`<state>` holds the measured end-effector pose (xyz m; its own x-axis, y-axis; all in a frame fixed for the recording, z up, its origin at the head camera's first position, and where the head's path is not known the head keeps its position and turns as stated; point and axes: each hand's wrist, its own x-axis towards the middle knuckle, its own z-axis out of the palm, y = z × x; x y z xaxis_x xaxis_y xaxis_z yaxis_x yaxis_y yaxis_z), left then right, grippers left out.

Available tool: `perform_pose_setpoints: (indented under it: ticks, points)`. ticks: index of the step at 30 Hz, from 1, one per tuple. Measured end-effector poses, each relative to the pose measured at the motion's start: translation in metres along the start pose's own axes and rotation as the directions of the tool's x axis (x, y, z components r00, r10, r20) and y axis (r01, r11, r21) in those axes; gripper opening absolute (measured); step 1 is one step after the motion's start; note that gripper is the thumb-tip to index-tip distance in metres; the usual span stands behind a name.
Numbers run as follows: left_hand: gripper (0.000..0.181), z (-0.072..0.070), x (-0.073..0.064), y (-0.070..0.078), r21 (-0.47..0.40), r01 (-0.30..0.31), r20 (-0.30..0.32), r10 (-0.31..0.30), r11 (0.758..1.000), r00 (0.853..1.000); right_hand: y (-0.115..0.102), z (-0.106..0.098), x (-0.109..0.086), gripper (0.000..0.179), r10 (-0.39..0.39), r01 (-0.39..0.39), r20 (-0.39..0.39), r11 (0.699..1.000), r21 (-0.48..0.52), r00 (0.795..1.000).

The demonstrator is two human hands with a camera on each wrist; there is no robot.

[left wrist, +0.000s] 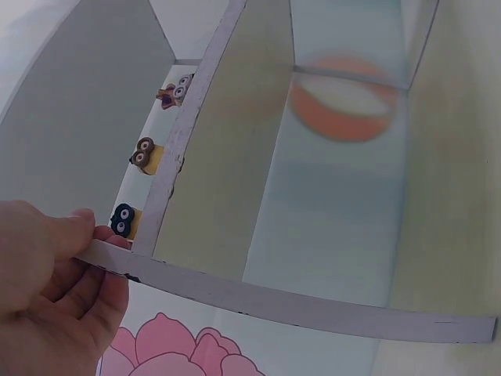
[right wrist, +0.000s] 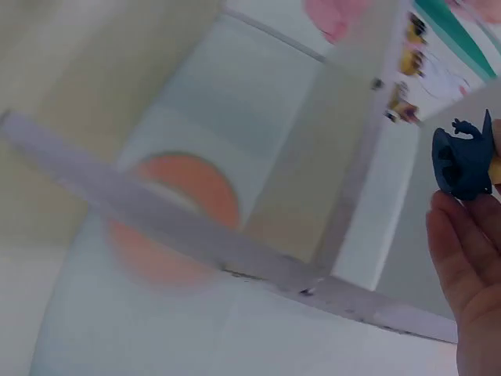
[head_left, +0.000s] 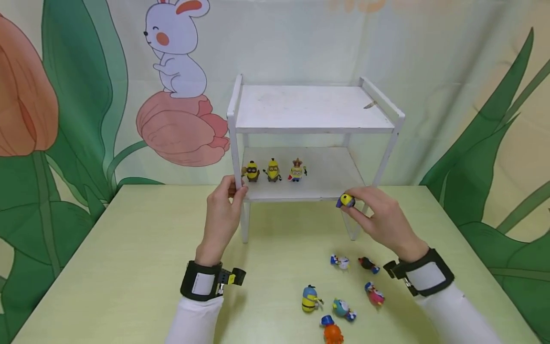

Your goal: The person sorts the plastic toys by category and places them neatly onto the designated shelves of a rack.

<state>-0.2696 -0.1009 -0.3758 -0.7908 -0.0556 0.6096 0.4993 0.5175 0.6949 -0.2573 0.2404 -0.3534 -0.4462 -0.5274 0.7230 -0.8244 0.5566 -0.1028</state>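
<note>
My left hand (head_left: 223,210) grips the front left post of a small white two-tier shelf (head_left: 313,109), level with its lower board. In the left wrist view the fingers (left wrist: 102,301) curl round that post. At the right end of the lower board, my right hand (head_left: 380,215) pinches a small yellow and blue toy figure (head_left: 346,200) between thumb and fingers. The right wrist view shows the figure's dark blue base (right wrist: 463,160). Three yellow Minion figures stand upright on the lower board: one in dark goggles (head_left: 252,171), a middle one (head_left: 272,170), and one wearing a crown (head_left: 297,170).
Several toy figures lie on the pale green table (head_left: 142,258) before the shelf, among them a blue-capped Minion (head_left: 310,299), an orange figure (head_left: 332,332) and a pink one (head_left: 375,294). A small mark (head_left: 370,104) shows on the top board. A printed curtain (head_left: 301,43) hangs behind.
</note>
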Motion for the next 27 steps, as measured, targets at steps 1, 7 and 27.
perform_pose_setpoints:
  ticks: [1,7,27]
  points:
    - [0.020,0.000,0.000,0.000,0.001,-0.003,0.000,0.003,1.000,1.000,0.000,0.001,0.005,0.030,0.012,-0.012,-0.036,1.000,-0.002,0.999]
    - [0.020,-0.001,0.001,0.000,0.013,-0.003,-0.006,0.003,1.000,1.000,-0.003,0.009,0.035,0.034,0.141,-0.132,-0.194,0.989,0.060,0.971]
    - [0.021,0.000,0.000,-0.001,0.005,-0.026,-0.006,0.026,1.000,1.000,-0.006,0.032,0.051,0.031,0.570,-0.474,-0.200,0.795,0.379,0.797]
